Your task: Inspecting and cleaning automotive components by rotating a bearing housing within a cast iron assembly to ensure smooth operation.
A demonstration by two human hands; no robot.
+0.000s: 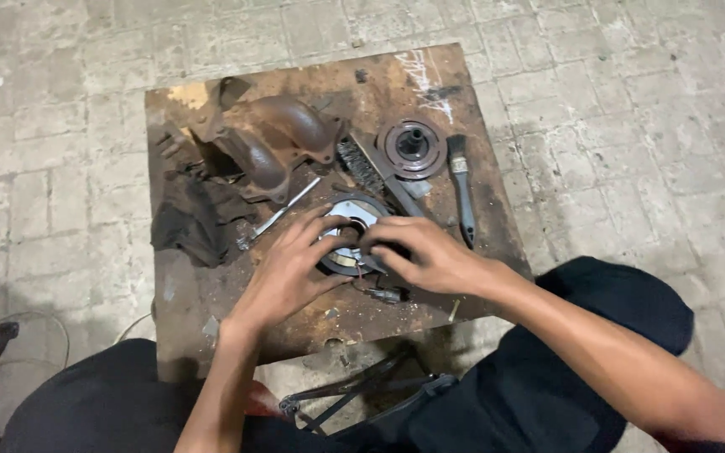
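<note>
A round metal pulley-like part (354, 214) with a shiny ring face lies on a rusty brown worktable (211, 298). My left hand (291, 268) rests on its left side with fingers spread over the rim. From the right, my right hand (417, 252) covers the same part, fingers curled onto its centre. Whether the fingers pinch a small piece there is hidden. A small dark connector with wires (383, 294) lies just below the part.
A rusty cast manifold (274, 138) sits at the table's back left, a dark rag (195, 218) on the left, a screwdriver (283, 214), a wire brush (367, 168), a round clutch disc (413, 147) and a paintbrush (461, 189). Brick paving surrounds the table.
</note>
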